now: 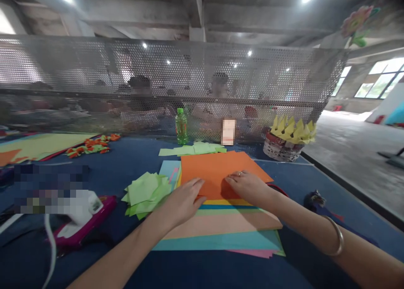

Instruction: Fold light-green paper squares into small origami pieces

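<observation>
A sheet of orange paper (217,167) lies on top of a stack of coloured paper (227,224) in front of me. My left hand (188,197) rests on the left side of the orange sheet, fingers stretched out and thumb apart. On the sheet's right side lies my right hand (248,183), its fingers extended and touching the paper; a ring is on one finger. Neither hand grasps anything that I can see. Beside my left forearm is a loose pile of light green paper pieces (147,192).
Green paper strips (195,148), a green-capped bottle (181,127) and a basket with yellow folded paper (284,148) stand along a perforated metal screen (176,83). At left are a magenta power strip (88,221) with cables and orange-green paper pieces (94,146).
</observation>
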Demonstrator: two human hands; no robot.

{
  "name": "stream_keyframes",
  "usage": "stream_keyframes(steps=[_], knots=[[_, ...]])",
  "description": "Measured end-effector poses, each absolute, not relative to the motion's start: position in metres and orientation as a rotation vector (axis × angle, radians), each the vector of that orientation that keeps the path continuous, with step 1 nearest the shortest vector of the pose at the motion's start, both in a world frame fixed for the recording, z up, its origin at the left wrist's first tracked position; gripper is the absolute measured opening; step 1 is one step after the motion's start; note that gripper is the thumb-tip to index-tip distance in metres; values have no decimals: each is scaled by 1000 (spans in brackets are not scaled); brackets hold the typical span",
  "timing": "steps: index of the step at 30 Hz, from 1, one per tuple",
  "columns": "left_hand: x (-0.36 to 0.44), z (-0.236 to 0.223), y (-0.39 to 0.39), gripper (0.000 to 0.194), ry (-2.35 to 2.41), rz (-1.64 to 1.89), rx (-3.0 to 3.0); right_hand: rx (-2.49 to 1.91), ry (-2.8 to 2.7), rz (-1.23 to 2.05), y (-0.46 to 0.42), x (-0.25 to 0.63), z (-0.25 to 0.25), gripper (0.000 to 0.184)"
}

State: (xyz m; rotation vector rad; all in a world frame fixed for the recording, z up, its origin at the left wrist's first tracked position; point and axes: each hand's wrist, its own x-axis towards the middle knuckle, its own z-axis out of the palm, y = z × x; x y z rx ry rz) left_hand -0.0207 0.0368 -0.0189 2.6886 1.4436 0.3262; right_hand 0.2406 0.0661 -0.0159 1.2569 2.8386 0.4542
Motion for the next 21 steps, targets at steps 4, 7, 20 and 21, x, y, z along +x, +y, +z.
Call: stream_keyframes(steps=[4,7,20,21], knots=[[-20,-21,36,50,1445,366,2689,1250,2821,455,68,237,-15,32],[-20,-20,35,49,1443,386,2688,1275,2804,415,65,236,-7,32],[-22,-17,33,53,1487,325,2657,1258,2704,418,72,229,12,32],[-22,-17,32,53,1491,316,2656,1251,2706,437,72,228,11,29]])
